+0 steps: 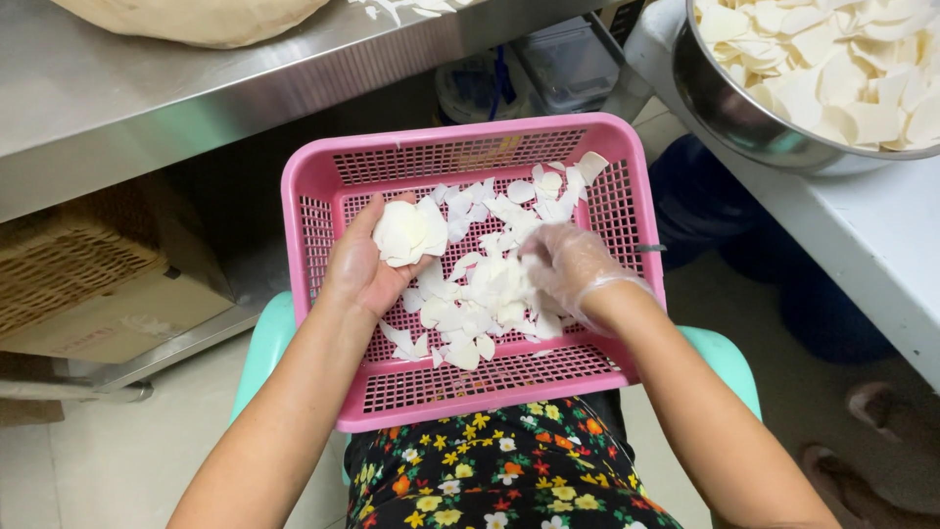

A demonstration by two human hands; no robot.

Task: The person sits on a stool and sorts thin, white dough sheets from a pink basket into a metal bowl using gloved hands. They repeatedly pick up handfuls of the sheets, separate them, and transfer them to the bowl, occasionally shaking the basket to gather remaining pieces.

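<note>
One pink perforated plastic basket, centre frame, sits on the lap of a person in black floral-print clothing. A loose pile of thin white peeled slices, too many to count, lies on the basket floor, with a few up in its upper right corner. Left hand, bare, palm up at the basket's left side, fingers half curled around one small stack of white slices. Right hand, in one clear disposable glove, reaches down into the pile at centre right; fingers bent and touching the slices, cannot tell whether they grip any. One steel bowl, upper right, filled with more white slices, stands on a white surface. One steel shelf runs across the upper left, one cardboard box below it at left. Mint-green stool edge shows under the basket.
</note>
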